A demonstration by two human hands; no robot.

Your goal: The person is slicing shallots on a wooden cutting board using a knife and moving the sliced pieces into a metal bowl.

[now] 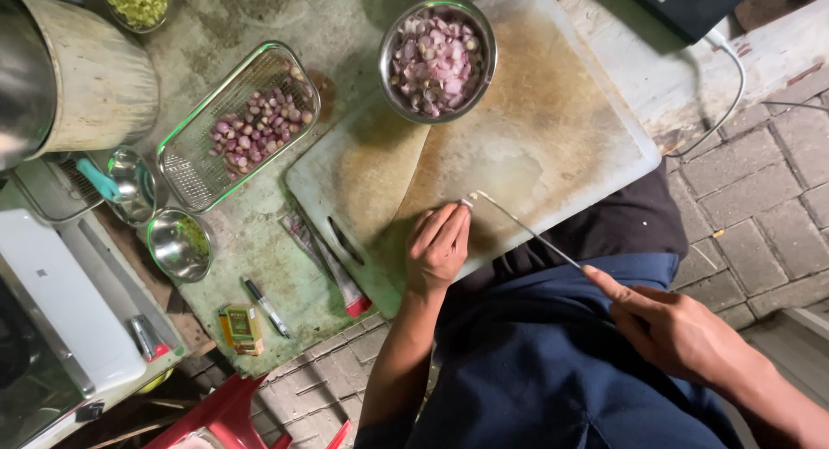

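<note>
My left hand [438, 244] rests on the white cutting board [535, 147], its fingertips pinching a small pale shallot piece [467, 201]. My right hand [682, 328] grips a knife [527, 230] whose thin blade reaches across to the shallot piece, its tip right beside my left fingertips. A steel bowl of cut shallots [438, 59] stands on the far edge of the board. A wire basket with whole purple shallots [242, 125] lies to the left of the board.
A large metal pot [65, 73] stands at far left, with two small steel bowls [177, 242] near it. A pen [268, 308], a small box [242, 326] and a tube [332, 272] lie on the worn table. Brick paving lies at right.
</note>
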